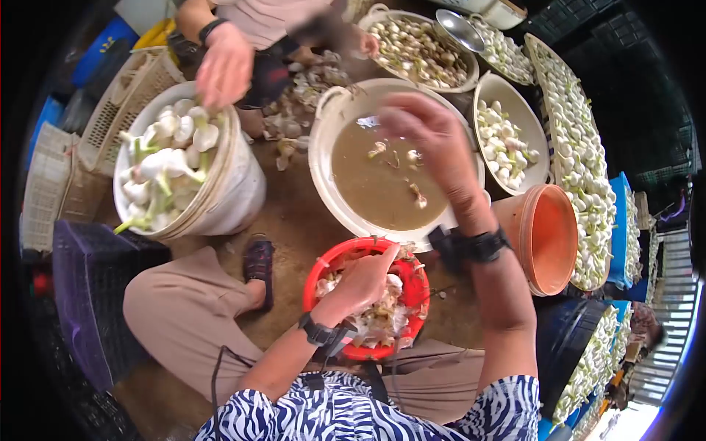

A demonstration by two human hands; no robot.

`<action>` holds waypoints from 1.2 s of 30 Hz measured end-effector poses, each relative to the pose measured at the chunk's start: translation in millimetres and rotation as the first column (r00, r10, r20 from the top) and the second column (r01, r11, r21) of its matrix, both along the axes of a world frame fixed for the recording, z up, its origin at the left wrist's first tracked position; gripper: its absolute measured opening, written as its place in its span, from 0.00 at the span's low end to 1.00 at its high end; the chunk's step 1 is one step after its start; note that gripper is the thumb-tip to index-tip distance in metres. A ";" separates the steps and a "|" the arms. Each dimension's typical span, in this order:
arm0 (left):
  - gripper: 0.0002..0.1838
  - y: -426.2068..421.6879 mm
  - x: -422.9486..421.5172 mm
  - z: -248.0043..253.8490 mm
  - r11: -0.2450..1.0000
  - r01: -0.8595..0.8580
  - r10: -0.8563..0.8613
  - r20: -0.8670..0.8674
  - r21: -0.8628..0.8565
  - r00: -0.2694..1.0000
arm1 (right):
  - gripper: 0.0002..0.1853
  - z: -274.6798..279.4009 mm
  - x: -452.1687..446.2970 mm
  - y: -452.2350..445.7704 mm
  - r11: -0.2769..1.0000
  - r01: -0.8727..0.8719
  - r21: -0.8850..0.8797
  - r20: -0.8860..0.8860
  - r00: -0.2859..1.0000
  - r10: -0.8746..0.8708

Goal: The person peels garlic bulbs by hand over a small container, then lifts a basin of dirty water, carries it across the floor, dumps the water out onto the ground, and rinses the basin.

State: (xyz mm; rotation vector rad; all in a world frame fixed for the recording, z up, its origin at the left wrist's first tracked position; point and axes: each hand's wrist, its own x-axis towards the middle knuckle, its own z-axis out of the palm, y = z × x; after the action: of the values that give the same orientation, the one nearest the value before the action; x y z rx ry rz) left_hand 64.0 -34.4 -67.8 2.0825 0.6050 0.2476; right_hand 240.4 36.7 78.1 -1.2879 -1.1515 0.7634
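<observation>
My left hand (364,283) is over a red basin (312,288) between my legs, its fingers pressed together near the far rim. What they hold, if anything, is hidden. Under and beside that hand lie garlic bulbs (395,281) and papery skins (379,323). My right hand (430,140) is raised above a wide white tub (323,173) of murky water, fingers curled and blurred, so I cannot tell whether it holds anything. A few garlic pieces (418,197) float in the water.
A white bucket (239,180) heaped with garlic stands left, under another person's blurred hand (224,70). An orange bucket (551,239) lies tilted at right. Beyond are basins of garlic (507,143) and a long garlic-filled tray (577,162). A purple crate (88,294) sits left.
</observation>
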 end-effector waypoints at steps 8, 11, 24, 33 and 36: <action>0.09 23.6 22.4 -0.1 0.977 0.203 -0.200 -0.050 0.064 0.979 | 0.18 -304.3 160.7 -37.8 0.598 0.453 -0.661 0.697 0.666 0.265; 0.07 41.3 30.3 5.6 0.998 -0.051 0.057 0.147 -0.042 0.988 | 0.18 -354.3 142.6 -29.8 0.478 0.335 -0.812 0.571 0.624 0.534; 0.16 32.4 47.9 -2.5 0.206 0.062 0.621 0.180 -0.976 0.763 | 0.16 -123.8 -9.8 -102.4 0.913 0.278 -0.297 -0.021 0.954 -0.298; 0.16 -15.3 -0.6 46.8 0.605 -0.040 0.346 0.217 -0.795 0.913 | 0.01 -69.9 -50.0 -182.2 0.999 0.046 0.029 0.933 0.356 -0.043; 0.17 -27.3 -9.9 48.8 0.693 -0.055 0.282 0.201 -0.719 0.938 | 0.04 -72.6 -72.0 -200.7 0.986 0.122 -0.112 0.957 0.280 0.074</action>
State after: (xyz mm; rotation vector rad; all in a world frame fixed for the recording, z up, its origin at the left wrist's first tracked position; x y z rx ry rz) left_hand 54.1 -61.7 -19.1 1.2043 0.5888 0.3626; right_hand 168.4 -164.1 5.5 -2.0081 -2.0622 -0.1139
